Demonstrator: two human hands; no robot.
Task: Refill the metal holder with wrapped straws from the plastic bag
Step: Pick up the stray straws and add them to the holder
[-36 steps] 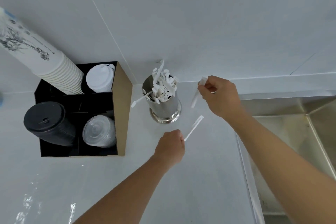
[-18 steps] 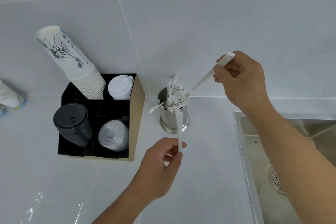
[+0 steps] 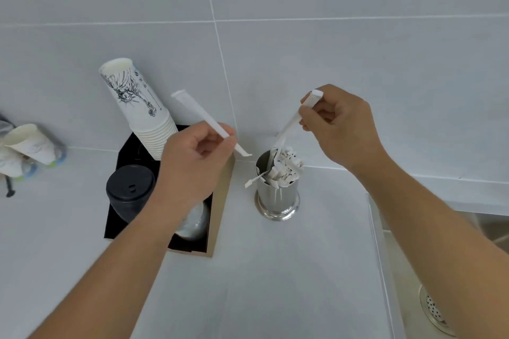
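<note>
The round metal holder (image 3: pixel 277 195) stands on the white counter near the wall, with several white wrapped straws (image 3: pixel 286 168) sticking out of it. My right hand (image 3: pixel 337 126) is above the holder and pinches a wrapped straw (image 3: pixel 296 118) whose lower end dips into the holder's mouth. To the left of the holder, my left hand (image 3: pixel 192 165) is raised and grips another wrapped straw (image 3: pixel 201 115), which slants up to the left. One loose straw hangs over the holder's left rim. No plastic bag is in view.
A black and brown organiser box (image 3: pixel 217 217) holds a stack of printed paper cups (image 3: pixel 137 104), black lids (image 3: pixel 129 190) and clear lids. More paper cups (image 3: pixel 30 143) lie on their side at the far left. A steel sink (image 3: pixel 440 283) is at the right.
My left hand has risen from low over the counter to the left of the holder, its straw now slanting up-left. My right hand has lowered its straw's tip into the holder.
</note>
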